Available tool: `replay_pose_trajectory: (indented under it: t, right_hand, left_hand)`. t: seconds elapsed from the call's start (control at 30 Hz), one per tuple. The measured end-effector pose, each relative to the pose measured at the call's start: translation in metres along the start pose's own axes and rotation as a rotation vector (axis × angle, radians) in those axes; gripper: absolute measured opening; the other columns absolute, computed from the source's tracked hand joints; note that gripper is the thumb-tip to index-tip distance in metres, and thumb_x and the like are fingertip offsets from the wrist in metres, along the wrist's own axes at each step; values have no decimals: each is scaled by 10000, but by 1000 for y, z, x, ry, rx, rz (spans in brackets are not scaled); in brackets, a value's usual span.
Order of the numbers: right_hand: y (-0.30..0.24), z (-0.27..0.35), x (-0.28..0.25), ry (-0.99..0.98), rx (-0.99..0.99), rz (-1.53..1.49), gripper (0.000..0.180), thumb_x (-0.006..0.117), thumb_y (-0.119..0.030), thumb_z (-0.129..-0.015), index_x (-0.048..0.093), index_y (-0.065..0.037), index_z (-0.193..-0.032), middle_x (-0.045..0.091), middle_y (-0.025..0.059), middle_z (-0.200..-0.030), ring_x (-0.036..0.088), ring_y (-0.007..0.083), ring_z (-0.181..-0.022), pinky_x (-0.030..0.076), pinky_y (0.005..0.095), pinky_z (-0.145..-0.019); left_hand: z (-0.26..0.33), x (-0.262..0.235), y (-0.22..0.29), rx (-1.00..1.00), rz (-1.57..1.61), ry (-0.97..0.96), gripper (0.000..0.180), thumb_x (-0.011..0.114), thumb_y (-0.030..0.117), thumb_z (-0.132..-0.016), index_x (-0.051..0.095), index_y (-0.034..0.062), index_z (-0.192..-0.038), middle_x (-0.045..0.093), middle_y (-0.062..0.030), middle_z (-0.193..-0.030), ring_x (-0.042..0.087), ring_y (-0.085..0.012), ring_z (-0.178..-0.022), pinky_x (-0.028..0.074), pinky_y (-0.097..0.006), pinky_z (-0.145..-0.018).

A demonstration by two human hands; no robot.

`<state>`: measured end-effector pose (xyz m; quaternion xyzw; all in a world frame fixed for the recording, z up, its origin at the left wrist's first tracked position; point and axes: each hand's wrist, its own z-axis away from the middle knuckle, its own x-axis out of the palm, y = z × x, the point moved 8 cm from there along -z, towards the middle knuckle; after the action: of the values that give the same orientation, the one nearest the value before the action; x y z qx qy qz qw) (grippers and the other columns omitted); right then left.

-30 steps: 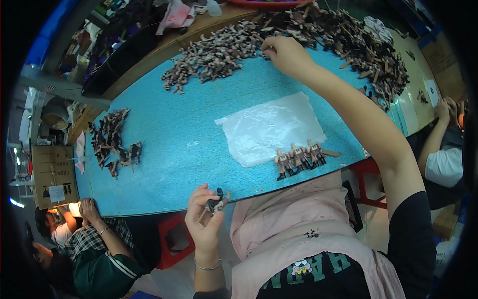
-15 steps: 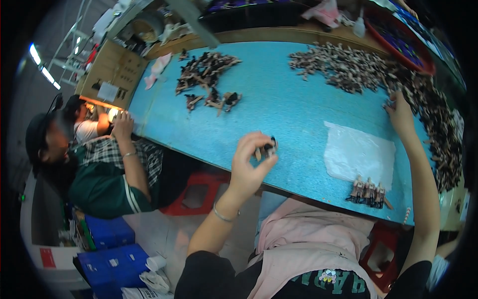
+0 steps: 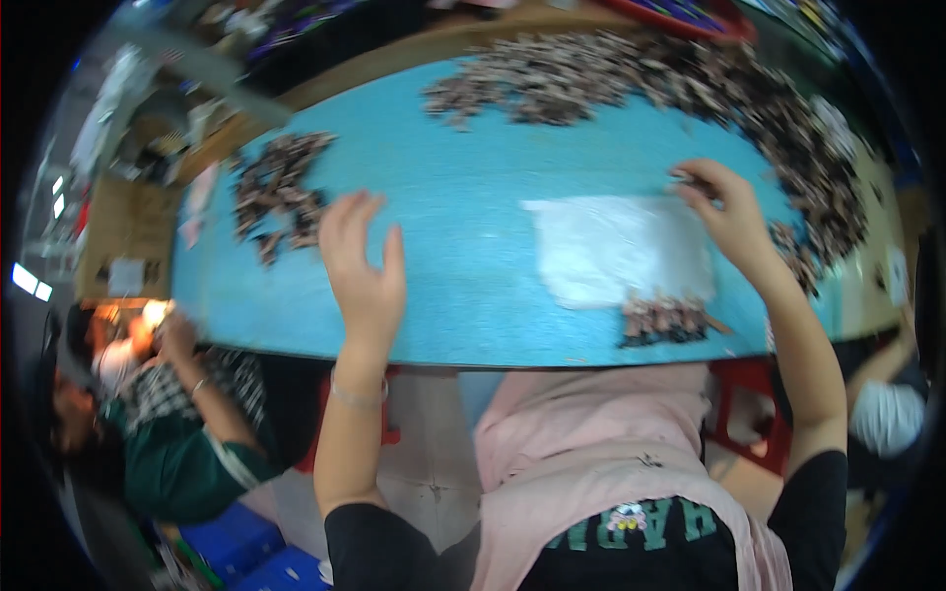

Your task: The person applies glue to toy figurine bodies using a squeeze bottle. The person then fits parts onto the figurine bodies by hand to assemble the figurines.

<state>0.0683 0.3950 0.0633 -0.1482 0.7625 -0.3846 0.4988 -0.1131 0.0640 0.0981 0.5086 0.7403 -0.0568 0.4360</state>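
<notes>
My left hand [image 3: 363, 261] is open with its fingers spread, and no piece shows in it. It is beside the left pile of small dark-and-beige figurines [image 3: 281, 187]. My right hand [image 3: 727, 212] is closed in a pinch above the right edge of a clear plastic bag [image 3: 621, 246]. Between its fingertips is a small dark-and-pale piece, blurred, that looks like one of the figurines. A row of several figurines [image 3: 662, 320] lies side by side across the bag's near edge, with their dark ends toward me.
A long heap of figurines [image 3: 552, 79] runs along the back and curves down the right side of the blue tabletop [image 3: 453, 227]. At the back stands a red basket [image 3: 680, 15]. A co-worker [image 3: 177, 453] sits at the left; another person's arm [image 3: 887, 364] shows at right.
My left hand has moved left toward the left pile and opened; the figurine it held is gone from it. My right hand has come away from the right heap toward the bag. The view has shifted.
</notes>
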Motion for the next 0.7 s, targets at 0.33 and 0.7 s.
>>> replay_pose_trajectory:
  t: [0.33, 0.7]
  right_hand:
    - [-26, 34, 24, -98, -5, 92, 179, 676, -47, -781, 652, -17, -956, 618, 122, -876, 602, 276, -800, 481, 346, -690]
    - [-36, 30, 35, -89, -120, 186, 142, 635, -36, -794, 634, -8, -933, 623, 138, -890, 600, 307, -782, 490, 374, -701]
  left_hand:
    - [69, 92, 185, 270, 524, -576, 719, 738, 80, -676, 436, -7, -1322, 499, -198, -1283, 483, -374, -1160, 386, -447, -966]
    - [71, 88, 176, 187, 564, -517, 642, 721, 1, -689, 474, -11, -1282, 548, -185, -1225, 537, -355, -1100, 433, -405, -936]
